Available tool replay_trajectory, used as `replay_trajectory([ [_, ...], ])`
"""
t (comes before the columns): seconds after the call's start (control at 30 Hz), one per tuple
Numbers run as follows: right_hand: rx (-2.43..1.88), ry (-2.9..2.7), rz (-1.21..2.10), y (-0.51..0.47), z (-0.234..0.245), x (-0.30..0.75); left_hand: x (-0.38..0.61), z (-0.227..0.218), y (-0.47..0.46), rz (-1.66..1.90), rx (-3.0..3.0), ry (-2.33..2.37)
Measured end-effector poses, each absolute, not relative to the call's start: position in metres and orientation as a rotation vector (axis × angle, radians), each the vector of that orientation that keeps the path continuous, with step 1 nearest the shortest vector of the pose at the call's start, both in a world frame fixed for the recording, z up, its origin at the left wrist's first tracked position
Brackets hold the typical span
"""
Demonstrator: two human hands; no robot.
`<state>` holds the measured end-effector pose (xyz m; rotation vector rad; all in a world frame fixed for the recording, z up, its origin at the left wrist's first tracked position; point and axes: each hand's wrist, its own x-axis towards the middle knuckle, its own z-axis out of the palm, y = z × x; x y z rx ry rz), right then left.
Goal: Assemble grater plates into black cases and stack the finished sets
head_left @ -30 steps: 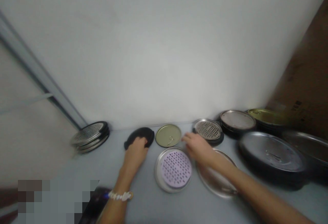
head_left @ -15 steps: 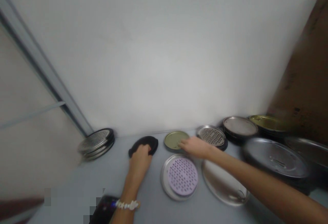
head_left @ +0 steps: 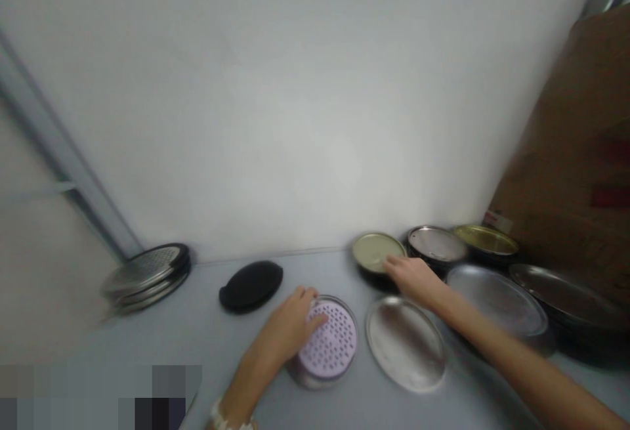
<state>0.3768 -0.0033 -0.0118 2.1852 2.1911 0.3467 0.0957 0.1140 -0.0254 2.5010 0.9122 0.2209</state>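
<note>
A lilac perforated disc [head_left: 329, 344] lies over a round metal lid [head_left: 315, 383] on the grey table. My left hand [head_left: 300, 318] is at their upper left edge, thumb over the disc and fingers curled at the far rim. It cannot be seen whether the metal lid is gripped too. At the back, a pale green round lid [head_left: 375, 251] tops a dark stack by the wall. My right hand [head_left: 407, 274] pinches its right front edge. A black round piece with side tabs [head_left: 252, 285] lies untouched on the left.
Stacked metal graters [head_left: 147, 276] stand at the back left. An oval metal plate [head_left: 406, 344] lies right of the lilac disc. Round metal lids [head_left: 438, 244], a gold lid [head_left: 486, 239] and larger trays [head_left: 497, 302] crowd the right, near a brown cardboard box [head_left: 581, 154].
The green lid has moved right onto the stack where the metal grater showed, my right hand with it. My left hand has left the black piece and come to the lilac disc.
</note>
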Motion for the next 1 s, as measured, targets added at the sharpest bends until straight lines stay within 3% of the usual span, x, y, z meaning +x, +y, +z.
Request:
replay_trajectory([
  [0.43, 2.606, 2.224, 0.168, -0.023, -0.029, 0.385, 0.101, -0.03, 0.117, 0.238, 2.415, 0.924],
  [0.67, 2.48, 2.563, -0.608, -0.035, -0.015, 0.333, 0.101, -0.031, 0.129, 0.339, 2.34, 0.946],
  [0.87, 2.522, 2.571, -0.342, -0.013, -0.016, 0.3, 0.097, -0.036, 0.14, 0.366, 1.81, 0.826],
  [1.0, 2.556, 2.771, -0.382, -0.011, -0.024, 0.284, 0.096, -0.032, 0.146, 0.52, 1.516, 0.852],
])
